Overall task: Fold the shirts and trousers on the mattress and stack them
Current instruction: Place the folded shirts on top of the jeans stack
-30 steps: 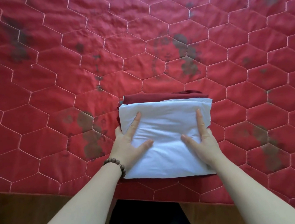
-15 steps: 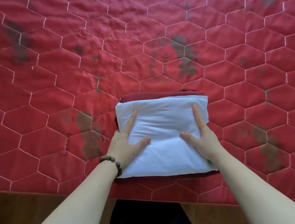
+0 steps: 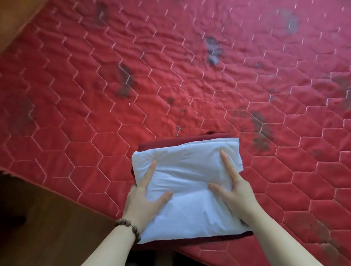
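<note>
Both hands, left [image 3: 144, 199] and right [image 3: 235, 188], lie palm-down with straight fingers, thumbs pointing inward.

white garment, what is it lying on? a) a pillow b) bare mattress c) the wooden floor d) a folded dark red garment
d: dark red garment edges show past the far and near sides of the white garment, so the white one lies on top of it, on the mattress, with both hands, left and right, on it.
</note>
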The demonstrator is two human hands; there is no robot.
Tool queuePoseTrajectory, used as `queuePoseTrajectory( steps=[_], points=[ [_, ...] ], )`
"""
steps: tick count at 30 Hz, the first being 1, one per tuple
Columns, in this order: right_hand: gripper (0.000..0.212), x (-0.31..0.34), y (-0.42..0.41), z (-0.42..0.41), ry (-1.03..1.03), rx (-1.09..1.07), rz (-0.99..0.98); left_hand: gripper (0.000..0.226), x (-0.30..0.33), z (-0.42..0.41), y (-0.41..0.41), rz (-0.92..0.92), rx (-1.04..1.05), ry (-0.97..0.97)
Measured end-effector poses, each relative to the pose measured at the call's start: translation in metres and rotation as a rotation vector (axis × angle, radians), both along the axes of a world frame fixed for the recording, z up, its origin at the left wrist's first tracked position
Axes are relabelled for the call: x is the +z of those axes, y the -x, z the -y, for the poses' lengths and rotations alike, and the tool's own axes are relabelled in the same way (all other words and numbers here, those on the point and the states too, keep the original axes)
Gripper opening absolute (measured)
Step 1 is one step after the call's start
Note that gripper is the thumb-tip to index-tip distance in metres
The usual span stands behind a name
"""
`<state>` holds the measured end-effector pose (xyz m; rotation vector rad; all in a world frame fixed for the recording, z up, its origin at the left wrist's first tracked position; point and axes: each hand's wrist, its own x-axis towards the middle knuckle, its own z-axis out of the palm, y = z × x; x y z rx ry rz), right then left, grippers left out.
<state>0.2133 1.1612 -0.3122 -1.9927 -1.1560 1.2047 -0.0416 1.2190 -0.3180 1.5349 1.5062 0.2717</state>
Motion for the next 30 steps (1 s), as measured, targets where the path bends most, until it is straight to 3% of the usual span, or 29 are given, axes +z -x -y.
queuePoseTrajectory(
  steps=[7,20,30],
  points=[
    [0.086,0.038,0.116,-0.112,-0.112,0.266,-0.035,0.086,0.026,-0.043,0.118,0.012,0.282,-0.099],
    [0.085,0.018,0.420,-0.255,-0.052,0.559,0.015,0.086,0.013,-0.110,0.408,0.025,0.563,-0.103],
    [0.083,-0.011,0.568,-0.392,-0.024,0.796,0.085,0.087,-0.033,-0.188,0.523,0.072,0.847,-0.082]
  ],
)
